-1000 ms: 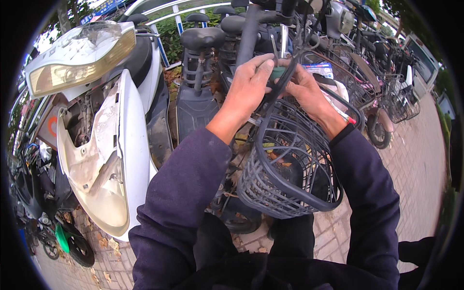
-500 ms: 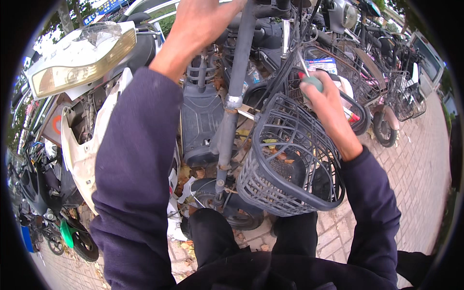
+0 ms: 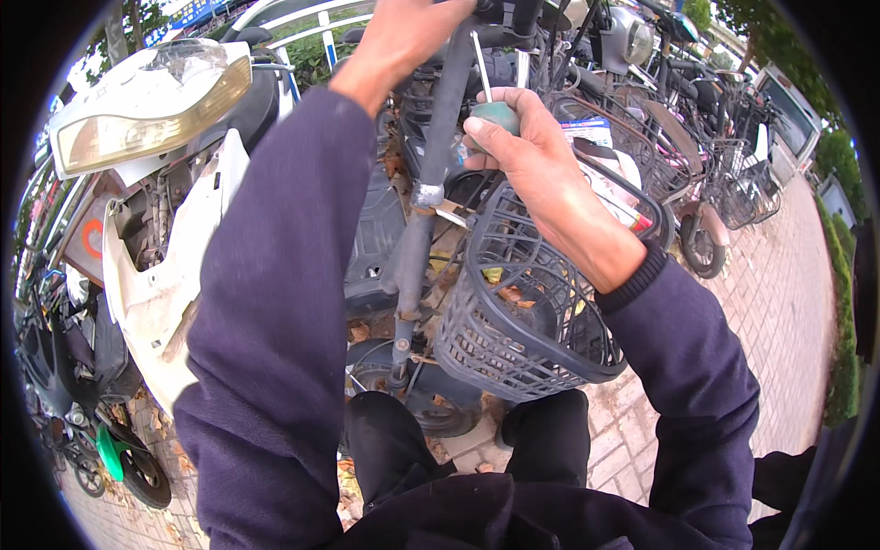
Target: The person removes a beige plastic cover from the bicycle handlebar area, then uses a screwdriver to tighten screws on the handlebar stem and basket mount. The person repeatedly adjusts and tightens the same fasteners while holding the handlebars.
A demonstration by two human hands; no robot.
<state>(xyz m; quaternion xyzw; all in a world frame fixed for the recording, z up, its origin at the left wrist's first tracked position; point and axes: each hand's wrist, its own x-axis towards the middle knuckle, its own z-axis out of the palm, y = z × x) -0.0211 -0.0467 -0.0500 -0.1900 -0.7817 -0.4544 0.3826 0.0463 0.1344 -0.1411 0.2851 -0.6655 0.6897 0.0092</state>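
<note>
A screwdriver [image 3: 496, 116] with a stubby green handle is gripped in my right hand [image 3: 541, 151], its thin metal shaft pointing up beside a grey steering tube [image 3: 446, 119]. My left hand [image 3: 403, 41] reaches to the top of that tube, by the dark handlebar joint; its fingers run past the upper edge of the picture, so their grip is hidden. Below my right forearm a black plastic basket [image 3: 532, 330] hangs at the front of the vehicle, dry leaves inside it. The tube runs down to a small black wheel [image 3: 440, 412] between my knees.
A white scooter front with a large headlamp [image 3: 151, 110] stands close at my left. Several parked scooters and bicycles crowd the far right, including one with a pink fender [image 3: 704, 229]. Brick paving [image 3: 761, 348] stretches along the right, with fallen leaves by my feet.
My right hand has moved left with the screwdriver, from above the basket to beside the steering tube. My left hand has shifted slightly right along the top edge, and the view has turned a little.
</note>
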